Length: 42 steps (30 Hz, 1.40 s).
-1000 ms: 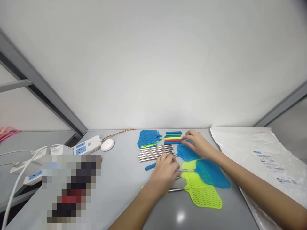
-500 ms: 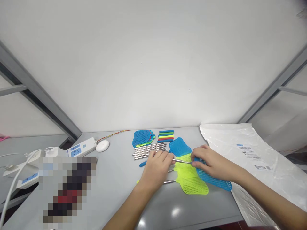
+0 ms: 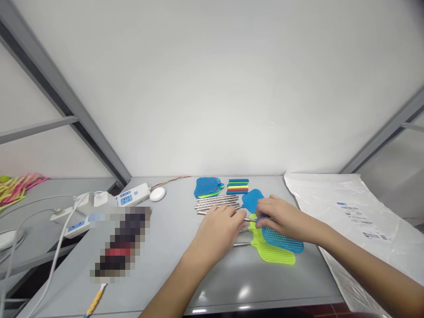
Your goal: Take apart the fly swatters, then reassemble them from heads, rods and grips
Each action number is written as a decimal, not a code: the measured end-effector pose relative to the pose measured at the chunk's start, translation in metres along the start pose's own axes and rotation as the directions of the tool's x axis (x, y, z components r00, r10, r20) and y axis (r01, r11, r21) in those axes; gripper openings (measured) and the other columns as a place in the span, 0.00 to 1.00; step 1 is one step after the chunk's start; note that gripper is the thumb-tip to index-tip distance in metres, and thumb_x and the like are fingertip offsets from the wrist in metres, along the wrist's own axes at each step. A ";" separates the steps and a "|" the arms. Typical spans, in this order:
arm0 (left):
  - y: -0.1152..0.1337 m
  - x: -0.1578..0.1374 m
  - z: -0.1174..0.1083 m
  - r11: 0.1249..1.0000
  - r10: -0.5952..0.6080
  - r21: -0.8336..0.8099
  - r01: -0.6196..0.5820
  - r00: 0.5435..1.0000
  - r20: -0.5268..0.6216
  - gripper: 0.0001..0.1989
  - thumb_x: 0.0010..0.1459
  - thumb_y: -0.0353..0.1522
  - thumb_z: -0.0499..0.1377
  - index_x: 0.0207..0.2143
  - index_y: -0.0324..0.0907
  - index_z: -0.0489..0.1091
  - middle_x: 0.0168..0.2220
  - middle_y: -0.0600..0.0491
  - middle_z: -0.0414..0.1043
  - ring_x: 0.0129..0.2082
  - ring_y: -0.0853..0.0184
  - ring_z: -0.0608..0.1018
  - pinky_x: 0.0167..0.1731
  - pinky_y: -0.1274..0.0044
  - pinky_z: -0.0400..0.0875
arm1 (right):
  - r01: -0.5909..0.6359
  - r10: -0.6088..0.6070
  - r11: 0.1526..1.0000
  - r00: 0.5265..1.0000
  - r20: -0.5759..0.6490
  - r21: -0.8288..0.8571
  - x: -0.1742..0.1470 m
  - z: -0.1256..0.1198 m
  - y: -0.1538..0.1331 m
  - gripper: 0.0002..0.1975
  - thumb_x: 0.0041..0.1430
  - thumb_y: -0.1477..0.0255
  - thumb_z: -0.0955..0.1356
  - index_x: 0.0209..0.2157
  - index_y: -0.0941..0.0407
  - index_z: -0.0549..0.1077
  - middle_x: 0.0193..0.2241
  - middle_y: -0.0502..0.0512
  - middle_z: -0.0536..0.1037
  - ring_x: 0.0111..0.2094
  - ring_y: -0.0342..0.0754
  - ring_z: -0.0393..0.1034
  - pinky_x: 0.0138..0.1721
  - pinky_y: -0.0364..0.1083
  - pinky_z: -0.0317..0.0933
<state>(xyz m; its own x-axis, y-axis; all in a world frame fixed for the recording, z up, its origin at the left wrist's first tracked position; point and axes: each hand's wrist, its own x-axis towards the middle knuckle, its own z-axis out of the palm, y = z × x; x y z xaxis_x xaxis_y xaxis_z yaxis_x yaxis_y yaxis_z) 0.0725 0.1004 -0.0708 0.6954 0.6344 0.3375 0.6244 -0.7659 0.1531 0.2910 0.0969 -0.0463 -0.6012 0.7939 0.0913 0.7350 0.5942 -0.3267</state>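
Note:
My left hand [image 3: 221,229] is closed round a metal rod [image 3: 250,219], whose end points right. My right hand [image 3: 281,217] pinches the neck of a blue perforated fly swatter head [image 3: 284,241] where it meets that rod end. Below them on the table lies a yellow-green fly swatter head [image 3: 276,254] with its own metal rod [image 3: 242,244], partly covered by my left hand and the blue head. Another blue swatter head [image 3: 252,199] rests just behind my hands.
A row of metal rods [image 3: 217,201], stacked swatter heads [image 3: 207,187] and several coloured handles [image 3: 238,187] lie toward the wall. At right spreads a white plastic bag [image 3: 331,194]. Power strips [image 3: 134,195], cables and a white round device [image 3: 157,194] are at left, near a pixelated object [image 3: 121,243].
The view has turned left, so everything sits further right. The blue head in my right hand has swung to a flatter angle, its neck now in line with the rod end.

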 end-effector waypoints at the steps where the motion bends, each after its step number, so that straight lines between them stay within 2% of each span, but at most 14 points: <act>1: 0.000 -0.001 -0.003 1.000 0.002 -0.015 -0.001 1.000 0.022 0.06 0.63 0.32 0.50 0.36 0.44 0.66 0.30 0.53 0.69 0.31 0.63 0.70 0.30 0.73 0.55 | 0.015 -0.015 1.000 1.000 0.002 -0.014 0.003 0.001 -0.003 0.09 0.63 0.65 0.64 0.32 0.54 0.68 0.30 0.49 0.73 0.33 0.45 0.65 0.40 0.47 0.54; 7: -0.005 -0.009 -0.006 0.998 -0.033 -0.051 0.036 0.997 0.072 0.09 0.62 0.28 0.49 0.31 0.44 0.67 0.28 0.54 0.70 0.25 0.66 0.69 0.26 0.74 0.53 | 0.133 -0.138 0.971 0.990 -0.010 -0.199 0.010 0.004 -0.021 0.09 0.59 0.63 0.64 0.32 0.54 0.68 0.32 0.53 0.69 0.35 0.48 0.63 0.44 0.52 0.52; 13: -0.013 -0.011 -0.015 0.992 0.018 -0.130 -0.005 0.995 0.098 0.09 0.62 0.31 0.49 0.32 0.44 0.67 0.30 0.53 0.71 0.28 0.65 0.72 0.25 0.76 0.54 | 0.099 -0.174 0.899 0.974 -0.142 -0.426 0.019 0.022 -0.036 0.11 0.60 0.63 0.63 0.29 0.55 0.68 0.29 0.53 0.68 0.33 0.48 0.61 0.40 0.50 0.49; 16: -0.035 -0.021 -0.029 0.993 -0.025 -0.111 0.038 0.993 0.117 0.10 0.62 0.31 0.49 0.31 0.43 0.67 0.31 0.54 0.72 0.31 0.66 0.73 0.28 0.77 0.58 | 0.090 -0.247 0.799 0.951 -0.188 -0.594 0.018 0.017 -0.016 0.11 0.61 0.66 0.63 0.28 0.55 0.69 0.28 0.54 0.69 0.33 0.49 0.61 0.36 0.49 0.47; 19: -0.068 -0.037 -0.050 0.964 -0.218 -0.150 0.218 0.976 0.019 0.13 0.65 0.32 0.46 0.33 0.43 0.69 0.33 0.53 0.73 0.32 0.66 0.73 0.32 0.77 0.61 | -0.076 -0.202 0.714 0.929 -0.310 -0.696 0.008 -0.003 0.024 0.15 0.64 0.66 0.61 0.25 0.56 0.69 0.26 0.55 0.69 0.30 0.48 0.61 0.32 0.48 0.46; 21: -0.083 -0.045 -0.062 0.936 -0.299 -0.198 0.291 0.954 -0.013 0.14 0.65 0.35 0.45 0.36 0.44 0.70 0.34 0.53 0.73 0.33 0.66 0.73 0.33 0.77 0.61 | -0.131 -0.145 0.743 0.926 -0.348 -0.657 0.002 -0.013 0.046 0.18 0.64 0.60 0.61 0.25 0.56 0.68 0.26 0.55 0.69 0.29 0.48 0.61 0.31 0.47 0.48; 23: -0.086 -0.048 -0.065 0.923 -0.301 -0.254 0.289 0.953 -0.012 0.14 0.65 0.36 0.46 0.37 0.44 0.70 0.35 0.53 0.73 0.35 0.66 0.73 0.34 0.77 0.62 | -0.113 -0.102 0.825 0.934 -0.344 -0.553 0.002 -0.015 0.053 0.18 0.63 0.57 0.61 0.27 0.56 0.68 0.28 0.55 0.69 0.31 0.48 0.62 0.33 0.47 0.51; 26: -0.073 -0.041 -0.054 0.907 -0.278 -0.323 0.271 0.960 0.024 0.14 0.65 0.36 0.45 0.33 0.43 0.69 0.32 0.53 0.72 0.32 0.66 0.72 0.32 0.77 0.61 | -0.031 -0.064 0.943 0.961 -0.271 -0.332 0.015 -0.005 0.036 0.15 0.65 0.60 0.59 0.32 0.55 0.69 0.32 0.57 0.71 0.33 0.49 0.64 0.34 0.47 0.56; 29: -0.062 -0.032 -0.033 0.846 -0.342 -0.421 0.327 0.939 0.041 0.13 0.64 0.36 0.46 0.30 0.43 0.65 0.27 0.55 0.69 0.27 0.68 0.69 0.27 0.78 0.58 | -0.025 0.011 0.998 0.977 -0.213 -0.063 0.035 0.002 0.011 0.12 0.66 0.64 0.58 0.37 0.54 0.70 0.34 0.55 0.72 0.33 0.47 0.66 0.33 0.46 0.59; 32: -0.066 -0.026 -0.016 0.674 -0.463 -0.612 0.414 0.882 0.087 0.14 0.62 0.41 0.49 0.28 0.43 0.62 0.24 0.57 0.65 0.24 0.70 0.66 0.22 0.79 0.55 | -0.117 0.161 0.974 0.960 -0.231 0.194 0.059 0.002 0.003 0.12 0.63 0.62 0.61 0.37 0.52 0.71 0.31 0.52 0.74 0.30 0.46 0.67 0.31 0.45 0.60; 35: -0.083 -0.022 -0.005 0.202 -0.586 -0.866 0.457 0.765 0.267 0.16 0.56 0.45 0.56 0.28 0.42 0.62 0.21 0.60 0.59 0.17 0.74 0.61 0.15 0.82 0.50 | -0.213 0.373 0.829 0.900 -0.228 0.516 0.090 0.007 0.013 0.13 0.57 0.58 0.66 0.35 0.54 0.72 0.25 0.50 0.74 0.26 0.45 0.67 0.26 0.44 0.60; 37: -0.097 -0.020 0.000 -0.077 -0.599 -0.912 0.403 0.712 0.366 0.16 0.53 0.46 0.59 0.31 0.43 0.62 0.21 0.61 0.57 0.14 0.78 0.55 0.12 0.83 0.44 | -0.257 0.529 0.596 0.839 -0.131 0.761 0.113 0.020 0.023 0.15 0.52 0.58 0.69 0.34 0.55 0.71 0.23 0.50 0.74 0.23 0.45 0.67 0.23 0.44 0.62; 38: -0.104 -0.019 0.002 -0.152 -0.604 -0.917 0.368 0.700 0.381 0.16 0.53 0.45 0.60 0.32 0.43 0.61 0.22 0.62 0.57 0.13 0.79 0.52 0.11 0.84 0.41 | -0.259 0.552 0.561 0.825 -0.122 0.787 0.125 0.028 0.028 0.15 0.52 0.58 0.69 0.34 0.55 0.69 0.24 0.51 0.75 0.23 0.45 0.69 0.24 0.45 0.64; 42: -0.122 -0.019 0.016 -0.304 -0.622 -0.920 0.247 0.680 0.388 0.14 0.58 0.45 0.54 0.36 0.45 0.59 0.24 0.63 0.54 0.12 0.81 0.47 0.11 0.86 0.38 | -0.283 0.611 0.545 0.779 -0.143 0.789 0.166 0.067 0.043 0.15 0.52 0.57 0.67 0.30 0.56 0.68 0.26 0.56 0.77 0.25 0.47 0.71 0.24 0.45 0.65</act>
<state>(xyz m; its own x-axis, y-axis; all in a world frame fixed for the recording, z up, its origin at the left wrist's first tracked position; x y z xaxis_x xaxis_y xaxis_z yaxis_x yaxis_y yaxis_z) -0.0114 0.1837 -0.1111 0.2230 0.9483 -0.2259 -0.3450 0.2935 0.8915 0.2012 0.2456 -0.1078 0.0256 0.9997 0.0062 0.3234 -0.0024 -0.9462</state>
